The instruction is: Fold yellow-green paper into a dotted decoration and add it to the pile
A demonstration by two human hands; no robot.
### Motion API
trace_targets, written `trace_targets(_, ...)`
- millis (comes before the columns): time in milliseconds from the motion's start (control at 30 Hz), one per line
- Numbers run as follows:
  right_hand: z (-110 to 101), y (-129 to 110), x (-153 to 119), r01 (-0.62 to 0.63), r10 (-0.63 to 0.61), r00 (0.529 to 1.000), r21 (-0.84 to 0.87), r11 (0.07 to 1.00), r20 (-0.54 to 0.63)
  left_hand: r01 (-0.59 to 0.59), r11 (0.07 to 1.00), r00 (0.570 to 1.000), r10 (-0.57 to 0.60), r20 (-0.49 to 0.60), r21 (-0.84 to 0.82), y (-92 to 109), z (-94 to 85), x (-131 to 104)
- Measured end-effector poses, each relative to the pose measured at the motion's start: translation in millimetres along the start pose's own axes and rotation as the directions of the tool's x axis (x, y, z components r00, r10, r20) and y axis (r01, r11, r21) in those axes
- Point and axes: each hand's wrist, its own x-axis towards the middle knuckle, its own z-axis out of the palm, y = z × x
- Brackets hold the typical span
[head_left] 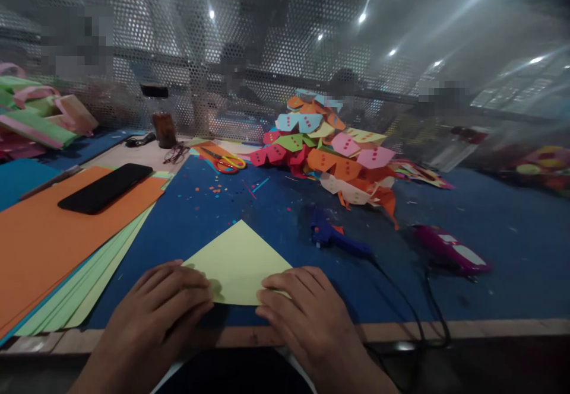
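Observation:
A pale yellow sheet of paper [243, 263] lies near the table's front edge, its visible part a triangle with one corner pointing away from me. My left hand [167, 299] grips its left side, fingers curled over the paper. On the right side, my right hand [303, 305] holds it the same way, fingertips near the front edge. Both thumbs are mostly hidden. Beyond my right hand lies a blue glue gun [341, 240] with a cord trailing toward the front edge.
Stacked coloured paper [120, 251] lies left, a black phone [107, 187] on top. Scissors [227, 162], paper scraps and a bottle [164, 121] stand farther back. Folded colourful paper pieces [338, 156] form a heap at centre right. A magenta device [452, 250] with a cord lies right.

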Motion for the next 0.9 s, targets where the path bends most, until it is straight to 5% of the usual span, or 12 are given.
trace_targets(233, 7, -12, 7, -0.084, 0.081, 0.995, 0.051, 0.995, 0.063, 0.15, 0.988, 0.987, -0.152, -0.057, -0.035, 16, 2.9, 5)
trace_targets(900, 24, -23, 18, -0.196, 0.181, 0.975, 0.12, 0.973, 0.13, 0.226, 0.971, 0.972, -0.23, -0.043, -0.083, 29, 11.5, 5)
